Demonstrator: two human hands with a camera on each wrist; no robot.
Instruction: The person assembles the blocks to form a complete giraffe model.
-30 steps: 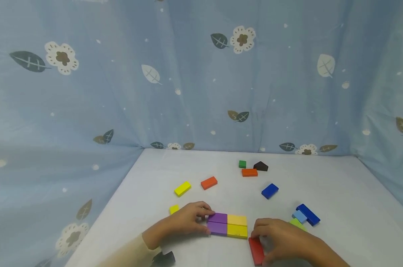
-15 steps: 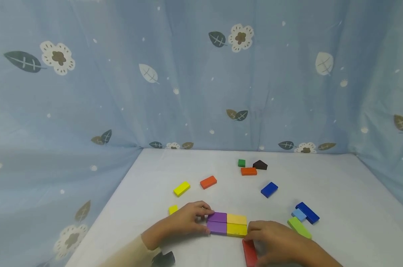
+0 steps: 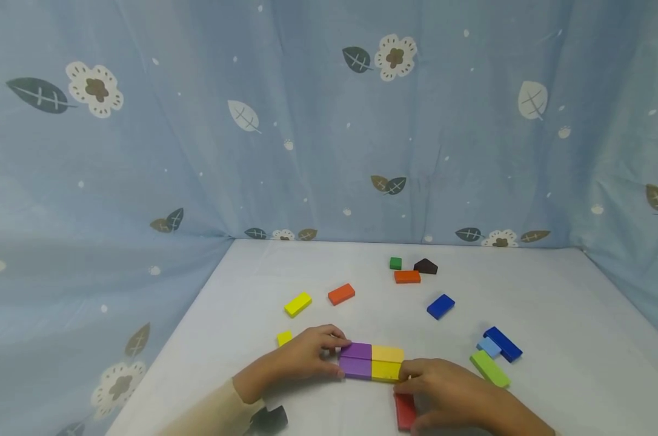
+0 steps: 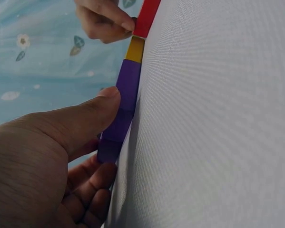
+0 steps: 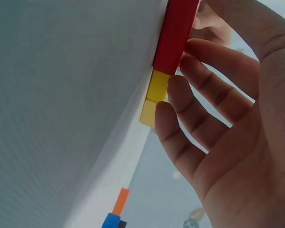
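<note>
Two purple blocks (image 3: pixel 356 366) lie side by side, flush against a pale yellow block (image 3: pixel 388 353) and a bright yellow block (image 3: pixel 385 369), making a flat rectangle. My left hand (image 3: pixel 304 356) pinches the purple pair at its left end, thumb on the near side and a finger on the far corner. A red block (image 3: pixel 405 413) is held by its ends between thumb and fingers of my right hand (image 3: pixel 451 392). Its far end touches or nearly touches the yellow block's near edge, as the right wrist view's red block (image 5: pixel 176 38) shows. Fingers hide part of the yellow corner.
Farther back lie a yellow block (image 3: pixel 298 304), orange blocks (image 3: pixel 342 294), a blue block (image 3: pixel 440 306), a green cube (image 3: pixel 395 263) and a dark brown piece (image 3: pixel 426 266). At right are lime (image 3: pixel 489 369), light blue (image 3: pixel 489 347) and dark blue (image 3: pixel 503 344) blocks.
My right hand has slid the red block left and turned it straighter, beneath the right end of the yellow block. The lime block is more exposed. My left hand stays in place.
</note>
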